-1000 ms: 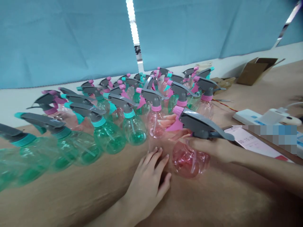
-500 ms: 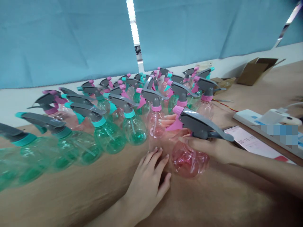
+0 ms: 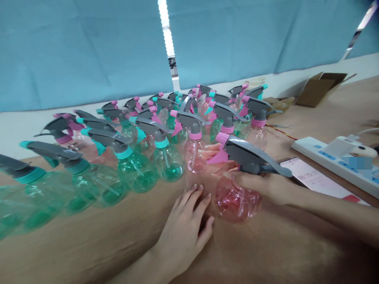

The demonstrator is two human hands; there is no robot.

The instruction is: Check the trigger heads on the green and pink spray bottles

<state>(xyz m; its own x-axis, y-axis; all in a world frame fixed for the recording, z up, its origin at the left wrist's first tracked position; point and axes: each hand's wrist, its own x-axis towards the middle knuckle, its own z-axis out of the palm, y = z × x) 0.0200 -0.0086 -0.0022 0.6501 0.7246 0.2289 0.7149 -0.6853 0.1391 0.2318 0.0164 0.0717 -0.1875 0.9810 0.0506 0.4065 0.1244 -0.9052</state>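
Note:
My right hand (image 3: 260, 185) grips a pink spray bottle (image 3: 237, 199) around its neck, just under the grey trigger head (image 3: 251, 156) with a pink nozzle. The bottle stands on the brown table (image 3: 281, 252). My left hand (image 3: 186, 228) rests flat on the table with fingers spread, just left of that bottle and touching nothing else. Behind both hands stand several green spray bottles (image 3: 134, 171) and pink spray bottles (image 3: 195, 156) in rows, all with grey trigger heads.
A phone (image 3: 314, 179) with a lit screen lies to the right of my right hand. A white power strip (image 3: 325, 156) with a plug lies behind it. Open cardboard boxes (image 3: 321, 86) sit at the far right by the white ledge and blue curtain (image 3: 89, 51).
The pink bottle in my right hand has shifted very slightly left. My left hand has stayed flat in place.

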